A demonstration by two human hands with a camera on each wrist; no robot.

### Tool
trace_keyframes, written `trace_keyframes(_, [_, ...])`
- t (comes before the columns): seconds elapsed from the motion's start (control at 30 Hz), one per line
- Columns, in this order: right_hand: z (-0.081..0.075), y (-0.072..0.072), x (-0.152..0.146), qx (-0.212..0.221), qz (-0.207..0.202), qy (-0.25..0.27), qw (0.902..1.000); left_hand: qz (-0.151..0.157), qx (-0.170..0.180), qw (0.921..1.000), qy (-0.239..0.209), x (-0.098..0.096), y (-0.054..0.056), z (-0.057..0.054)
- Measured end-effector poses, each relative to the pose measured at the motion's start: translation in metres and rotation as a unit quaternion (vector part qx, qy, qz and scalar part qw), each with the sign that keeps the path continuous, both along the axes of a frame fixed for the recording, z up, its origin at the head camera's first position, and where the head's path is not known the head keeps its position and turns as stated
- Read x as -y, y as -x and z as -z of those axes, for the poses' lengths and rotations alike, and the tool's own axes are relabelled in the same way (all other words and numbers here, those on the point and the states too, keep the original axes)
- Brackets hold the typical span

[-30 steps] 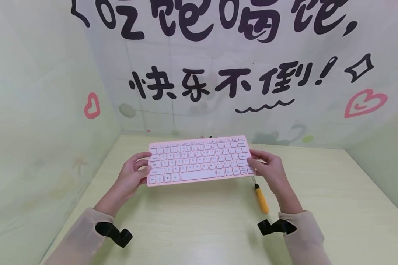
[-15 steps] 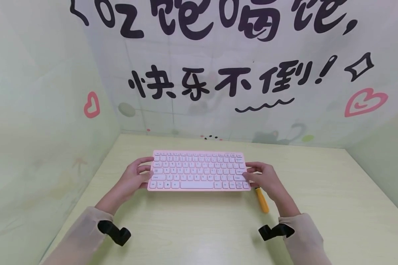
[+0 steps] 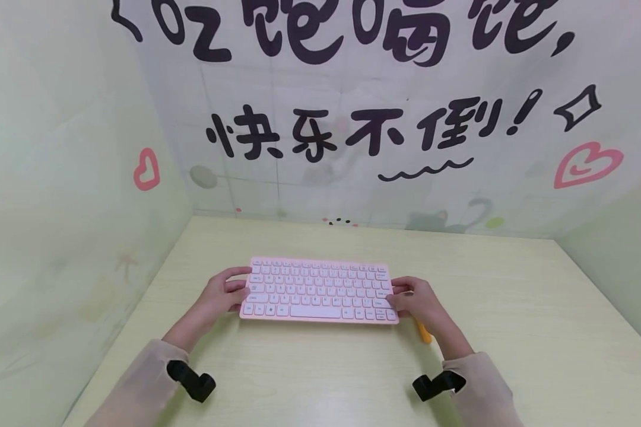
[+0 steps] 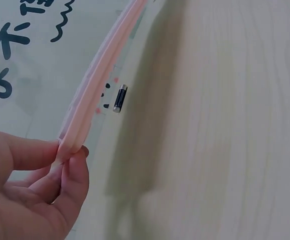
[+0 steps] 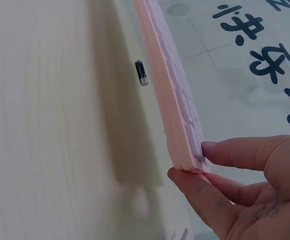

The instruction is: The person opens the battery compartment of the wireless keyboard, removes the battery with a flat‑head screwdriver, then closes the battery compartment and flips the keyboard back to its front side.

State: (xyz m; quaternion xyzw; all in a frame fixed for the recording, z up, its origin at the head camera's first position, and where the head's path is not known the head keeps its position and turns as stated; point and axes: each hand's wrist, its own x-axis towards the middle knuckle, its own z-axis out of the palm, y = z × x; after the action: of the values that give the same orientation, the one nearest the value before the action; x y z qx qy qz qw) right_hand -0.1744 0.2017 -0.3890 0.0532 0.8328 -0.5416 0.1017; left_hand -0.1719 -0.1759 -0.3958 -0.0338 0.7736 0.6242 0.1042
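A pink keyboard (image 3: 320,292) with white keys is held above the table, keys up, and its shadow falls beneath it. My left hand (image 3: 221,296) pinches its left end between thumb and fingers; in the left wrist view the thumb lies on the key side and fingertips (image 4: 77,165) are underneath. At the other end my right hand (image 3: 415,302) grips the keyboard's edge (image 5: 177,145) the same way. Partly hidden by the right hand and keyboard is a screwdriver, with only the end of its orange-yellow handle (image 3: 424,333) showing.
A small dark battery (image 4: 120,98) with silver ends lies on the table beyond the keyboard, seen only in the wrist views. The pale wooden table (image 3: 320,373) meets a printed back wall (image 3: 310,196) and side walls.
Both hands have brought the keyboard down and nearer, and its tilt has levelled out. The screwdriver's shaft and most of its handle have become covered.
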Motion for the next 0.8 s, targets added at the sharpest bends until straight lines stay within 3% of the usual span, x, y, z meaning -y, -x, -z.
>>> trace_keyframes(0.4, [0.011,-0.006,0.001,0.001,0.000,-0.047,0.9989,-0.002,-0.011,0.9993,0.037,-0.005,0.000,0.014])
trace_keyframes(0.8, [0.013,-0.010,0.002,-0.014,-0.006,-0.052,0.9985,-0.013,0.008,0.9992,0.038,-0.008,0.002,0.023])
